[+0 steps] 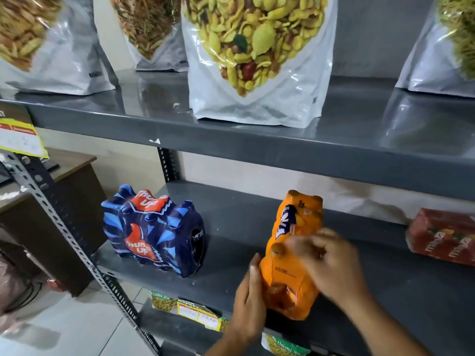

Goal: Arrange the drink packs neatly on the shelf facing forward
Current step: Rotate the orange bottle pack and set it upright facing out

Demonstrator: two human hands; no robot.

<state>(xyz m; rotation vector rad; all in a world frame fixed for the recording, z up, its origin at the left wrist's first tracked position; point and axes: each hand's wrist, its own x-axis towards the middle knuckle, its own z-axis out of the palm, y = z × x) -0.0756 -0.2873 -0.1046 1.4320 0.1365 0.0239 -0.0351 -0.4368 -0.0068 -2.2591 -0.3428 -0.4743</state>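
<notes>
Hands: left hand [250, 299] lies flat against the left side of the orange pack [282, 273], fingers straight and together; right hand [331, 263] rests over its right top, too blurred to tell the grip.
Orange pack: at the front edge of the middle shelf [231, 219]; white lettering runs sideways, partly covered by the right hand.
Blue pack [151, 232]: further left, well apart, reads "Thums Up", partly creased.
Red pack [444, 235]: far right, "maaza", cut off by the frame.
Above: snack pouches [254, 60] on the upper shelf [257, 145], tops cut off.

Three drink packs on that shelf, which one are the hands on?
The orange pack, middle of the three: left hand flat against its side, right hand blurred over it. Blue pack and red pack are untouched.
</notes>
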